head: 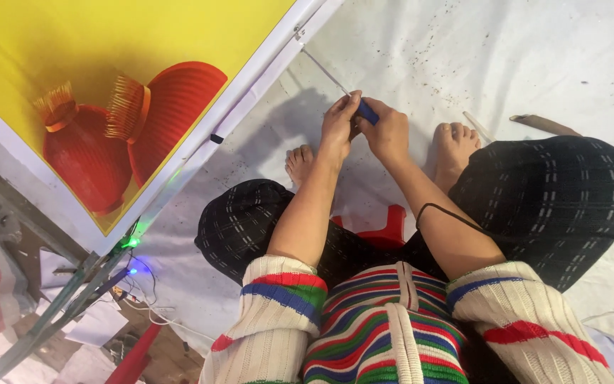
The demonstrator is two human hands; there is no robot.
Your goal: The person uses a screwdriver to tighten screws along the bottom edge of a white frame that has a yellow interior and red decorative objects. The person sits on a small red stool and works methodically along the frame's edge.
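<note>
At the left, the yellow sign panel [108, 85] with two red lantern shapes printed on it lies tilted over the white floor sheet [534, 64], its white frame [250, 99] running up to a corner near the sheet's top edge. Below the panel's lower corner, at the sheet's left edge, small green and blue lights [131, 256] glow among loose wires.

I sit cross-legged on the sheet, both feet bare. My left hand [339, 124] is closed around the front of the screwdriver [342, 89], fingers pinching where the metal shaft meets the handle. My right hand [389, 131] is wrapped shut on the blue handle just beside it, the two hands touching. The shaft slants up and left, and its tip sits at a small fitting on the frame's corner.

As I judge it, the screw at this corner is being worked right now; I cannot tell whether it is seated or loose, since the fitting is too small to read. The frame edge below it looks closed up, with a dark clip partway down.

To the right, near my foot, a thin stick [477, 126] and a flat brown blade-like piece [545, 124] lie on the sheet, untouched. A black cable [463, 220] crosses my right forearm.
</note>
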